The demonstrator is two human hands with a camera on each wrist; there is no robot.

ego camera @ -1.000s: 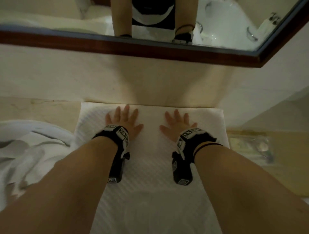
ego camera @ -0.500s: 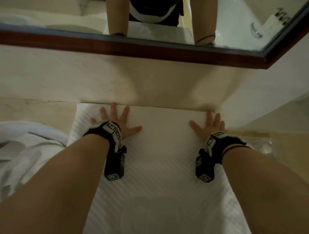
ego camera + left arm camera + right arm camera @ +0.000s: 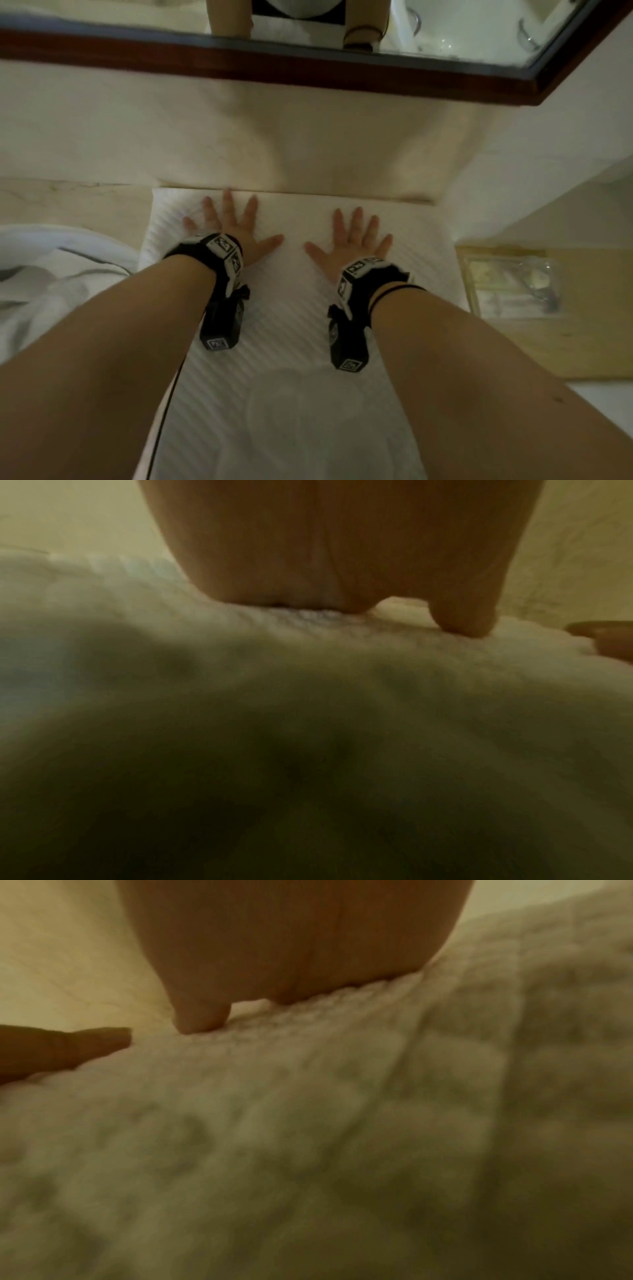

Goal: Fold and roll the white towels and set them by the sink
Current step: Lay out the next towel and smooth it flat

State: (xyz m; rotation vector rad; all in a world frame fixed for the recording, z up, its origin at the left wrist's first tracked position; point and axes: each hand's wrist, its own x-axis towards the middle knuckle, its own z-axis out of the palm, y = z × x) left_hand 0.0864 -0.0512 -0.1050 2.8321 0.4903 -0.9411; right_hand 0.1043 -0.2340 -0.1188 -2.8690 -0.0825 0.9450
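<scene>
Under both palms — towel (image 3: 291, 308) flat; L hand (image 3: 236, 229) & R hand (image 3: 349, 246) fingers spread.

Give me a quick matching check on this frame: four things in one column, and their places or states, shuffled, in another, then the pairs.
Things:
1. left hand
2. flat white towel
3. rumpled white towel
4. clear plastic packet

Places or states:
A. bunched at the left edge of the counter
B. on the wooden surface to the right
C. fingers spread, pressed flat on the far end of the towel
D. spread lengthwise on the counter under both hands

Pairs: 1-C, 2-D, 3-A, 4-B. The right hand lies flat the same way beside the left.
</scene>
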